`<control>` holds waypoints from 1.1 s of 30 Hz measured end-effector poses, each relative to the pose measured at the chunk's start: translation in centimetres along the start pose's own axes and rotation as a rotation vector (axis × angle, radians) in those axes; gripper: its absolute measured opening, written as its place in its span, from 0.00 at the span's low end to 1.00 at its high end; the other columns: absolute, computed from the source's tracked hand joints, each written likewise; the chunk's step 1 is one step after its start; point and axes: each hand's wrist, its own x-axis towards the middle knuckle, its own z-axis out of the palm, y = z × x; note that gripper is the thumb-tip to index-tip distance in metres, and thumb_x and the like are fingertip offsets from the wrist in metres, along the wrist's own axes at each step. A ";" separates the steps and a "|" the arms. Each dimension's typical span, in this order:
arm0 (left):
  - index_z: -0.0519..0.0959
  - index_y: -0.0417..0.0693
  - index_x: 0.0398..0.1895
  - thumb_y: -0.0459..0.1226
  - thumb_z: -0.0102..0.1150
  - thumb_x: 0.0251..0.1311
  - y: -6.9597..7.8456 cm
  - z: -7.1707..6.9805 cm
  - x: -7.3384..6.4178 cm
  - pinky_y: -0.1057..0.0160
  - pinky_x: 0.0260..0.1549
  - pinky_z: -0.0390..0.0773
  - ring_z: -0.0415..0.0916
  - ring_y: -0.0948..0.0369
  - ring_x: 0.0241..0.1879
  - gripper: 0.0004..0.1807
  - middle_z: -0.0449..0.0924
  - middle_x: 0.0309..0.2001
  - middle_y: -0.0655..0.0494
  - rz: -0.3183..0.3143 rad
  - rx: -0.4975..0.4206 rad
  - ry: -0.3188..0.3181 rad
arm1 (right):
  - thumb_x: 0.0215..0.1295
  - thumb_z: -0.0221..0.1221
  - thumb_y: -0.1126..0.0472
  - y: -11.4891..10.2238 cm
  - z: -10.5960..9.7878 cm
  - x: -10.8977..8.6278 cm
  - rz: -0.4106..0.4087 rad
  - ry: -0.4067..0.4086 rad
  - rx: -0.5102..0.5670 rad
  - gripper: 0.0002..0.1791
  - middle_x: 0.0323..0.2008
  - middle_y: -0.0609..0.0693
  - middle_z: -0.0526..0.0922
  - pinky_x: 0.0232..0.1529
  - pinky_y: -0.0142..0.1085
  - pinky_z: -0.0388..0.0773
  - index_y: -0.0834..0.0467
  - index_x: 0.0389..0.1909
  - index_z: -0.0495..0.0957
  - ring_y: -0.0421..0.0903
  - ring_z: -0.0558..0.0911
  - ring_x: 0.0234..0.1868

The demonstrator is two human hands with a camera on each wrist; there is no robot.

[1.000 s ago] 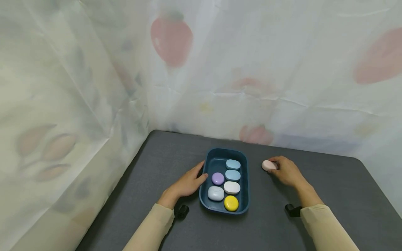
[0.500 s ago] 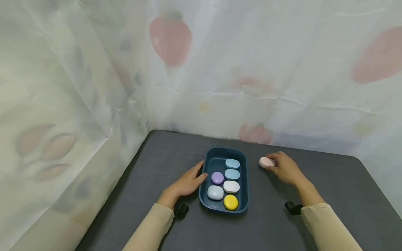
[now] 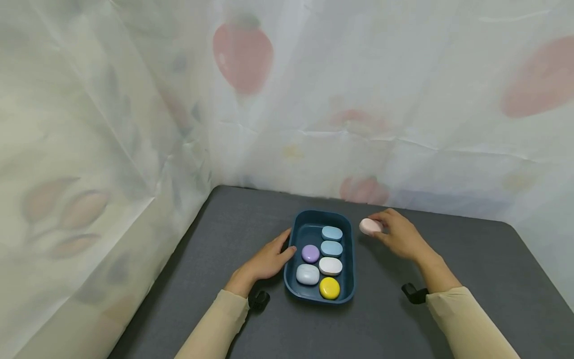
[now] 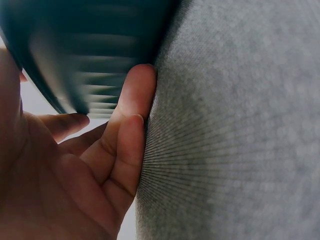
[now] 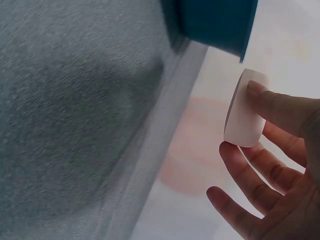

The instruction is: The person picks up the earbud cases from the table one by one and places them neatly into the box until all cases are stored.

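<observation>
Between my thumb and fingers, my right hand (image 3: 400,236) pinches a pale pink oval bar of soap (image 3: 370,227). The right wrist view shows the pink soap (image 5: 246,107) raised off the table, close to the blue tray (image 5: 217,25). My left hand (image 3: 265,259) holds the left side of the dark blue tray (image 3: 320,297), thumb over the rim. In the left wrist view its fingers (image 4: 136,92) press the tray's outer wall (image 4: 95,45). In the tray lie two light blue soaps (image 3: 332,241), a purple one (image 3: 310,254), two whitish ones (image 3: 330,266) and a yellow one (image 3: 329,288).
A dark grey table (image 3: 251,214) lies beneath the tray. Pale curtains (image 3: 291,99) printed with fruit hang behind it and along its left side. A black wrist strap piece (image 3: 414,293) shows by the right sleeve, another (image 3: 259,301) by the left.
My right hand has lifted the pink soap and moved it left and away from me, nearer the tray. My left hand and the tray have stayed put.
</observation>
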 end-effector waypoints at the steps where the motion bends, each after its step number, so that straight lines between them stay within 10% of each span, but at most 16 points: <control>1: 0.52 0.57 0.85 0.49 0.47 0.79 0.0 0.0 0.0 0.41 0.78 0.57 0.54 0.52 0.81 0.36 0.55 0.82 0.54 -0.004 0.000 -0.001 | 0.69 0.68 0.59 -0.2 0.0 0.0 -0.005 0.001 -0.001 0.24 0.55 0.61 0.80 0.49 0.56 0.78 0.62 0.63 0.80 0.58 0.80 0.51; 33: 0.52 0.59 0.85 0.49 0.47 0.79 -0.4 0.1 0.1 0.41 0.78 0.57 0.55 0.53 0.81 0.35 0.56 0.82 0.55 0.001 -0.007 -0.005 | 0.68 0.69 0.56 -5.2 1.1 1.6 -0.093 -0.002 0.034 0.24 0.54 0.54 0.80 0.55 0.54 0.79 0.57 0.63 0.80 0.56 0.80 0.52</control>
